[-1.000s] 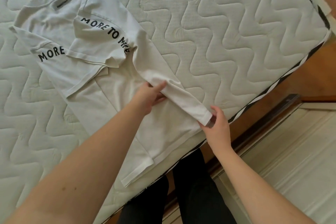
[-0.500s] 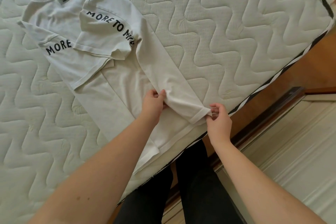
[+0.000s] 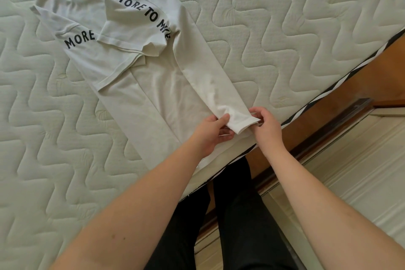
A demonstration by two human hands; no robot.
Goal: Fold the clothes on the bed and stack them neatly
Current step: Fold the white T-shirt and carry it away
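Note:
A white T-shirt (image 3: 135, 72) with black lettering "MORE TO MORE" lies on the quilted mattress (image 3: 285, 28), its collar at the far left and both sleeves folded inward over the body. Its right side is folded over lengthwise into a long strip that ends at the hem near the mattress edge. My left hand (image 3: 211, 135) pinches the hem end of that folded strip from the left. My right hand (image 3: 266, 125) pinches the same hem end from the right. The two hands are close together.
The mattress edge with its black-and-white border (image 3: 341, 76) runs diagonally on the right. Beyond it are a wooden floor (image 3: 361, 72) and a pale panelled door or cabinet front (image 3: 361, 160). My legs in dark trousers (image 3: 230, 215) stand against the bed.
My left hand slid down the folded strip toward the hem and now meets my right hand there. The folded side of the shirt lies flatter and straighter.

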